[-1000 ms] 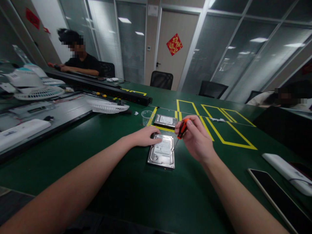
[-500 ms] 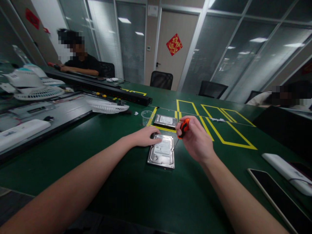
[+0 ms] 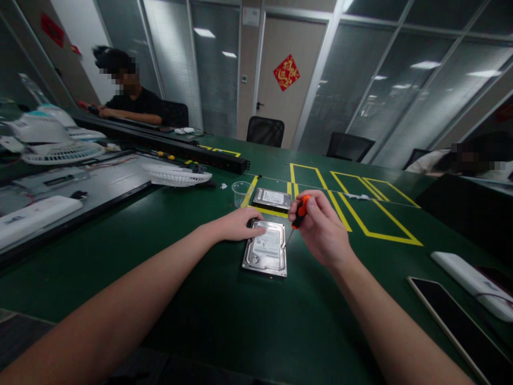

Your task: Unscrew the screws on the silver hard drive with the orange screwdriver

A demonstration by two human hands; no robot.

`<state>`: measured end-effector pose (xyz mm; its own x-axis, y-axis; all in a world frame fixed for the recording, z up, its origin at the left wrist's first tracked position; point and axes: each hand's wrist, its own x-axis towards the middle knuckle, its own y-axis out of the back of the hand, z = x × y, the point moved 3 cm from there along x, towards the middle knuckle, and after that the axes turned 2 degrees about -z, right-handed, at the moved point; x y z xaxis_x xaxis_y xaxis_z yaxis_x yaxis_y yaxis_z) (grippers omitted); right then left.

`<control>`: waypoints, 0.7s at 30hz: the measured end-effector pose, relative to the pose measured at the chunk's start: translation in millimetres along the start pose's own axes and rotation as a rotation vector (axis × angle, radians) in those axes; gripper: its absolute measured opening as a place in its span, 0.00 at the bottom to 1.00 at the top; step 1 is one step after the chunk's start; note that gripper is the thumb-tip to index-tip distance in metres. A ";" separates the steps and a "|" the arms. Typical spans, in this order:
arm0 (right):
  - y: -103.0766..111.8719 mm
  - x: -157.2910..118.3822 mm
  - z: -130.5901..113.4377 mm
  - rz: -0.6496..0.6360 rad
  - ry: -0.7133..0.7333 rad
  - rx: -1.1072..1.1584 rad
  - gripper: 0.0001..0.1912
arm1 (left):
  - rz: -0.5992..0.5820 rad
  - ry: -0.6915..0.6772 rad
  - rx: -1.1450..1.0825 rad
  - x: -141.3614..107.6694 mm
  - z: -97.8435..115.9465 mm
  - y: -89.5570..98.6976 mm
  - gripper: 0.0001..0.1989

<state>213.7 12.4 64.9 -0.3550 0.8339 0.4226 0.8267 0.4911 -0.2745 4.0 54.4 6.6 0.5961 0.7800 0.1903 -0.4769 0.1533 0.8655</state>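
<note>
A silver hard drive (image 3: 265, 255) with a white label lies flat on the green table in front of me. My left hand (image 3: 242, 224) grips its far left corner, the thumb lying on the label and the fingers around the far edge. In my right hand (image 3: 320, 227) is a screwdriver with an orange and black handle (image 3: 301, 212), gripped in closed fingers. Its thin shaft slants down to the drive's right edge; the exact spot under the tip is too small to make out. Just beyond, a second hard drive (image 3: 271, 199) lies by the yellow tape.
A clear plastic cup (image 3: 241, 193) stands beyond my left hand. Fan parts (image 3: 176, 175), a large flat panel (image 3: 116, 179) and a long black bar (image 3: 160, 140) fill the left side. A phone (image 3: 457, 326) and a white device (image 3: 473, 283) lie at right. Two people sit across the table.
The screwdriver handle has turned slightly in my right fingers and leans a little differently. My left hand and the hard drive have stayed in place.
</note>
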 end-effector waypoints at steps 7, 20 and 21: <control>-0.9 1.7 0.8 0.022 0.008 -0.008 0.04 | 0.003 0.002 -0.009 -0.1 0.5 0.0 0.19; -2.5 0.1 -0.7 0.041 -0.003 -0.037 0.05 | -0.003 0.012 -0.018 0.3 -0.3 -0.1 0.20; -2.3 0.1 -0.5 0.040 -0.002 -0.026 0.04 | 0.000 0.009 -0.016 0.4 -0.7 -0.3 0.20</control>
<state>211.9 11.2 66.0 -0.3229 0.8531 0.4098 0.8512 0.4510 -0.2684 3.9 55.1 6.0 0.5902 0.7856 0.1856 -0.4870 0.1632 0.8580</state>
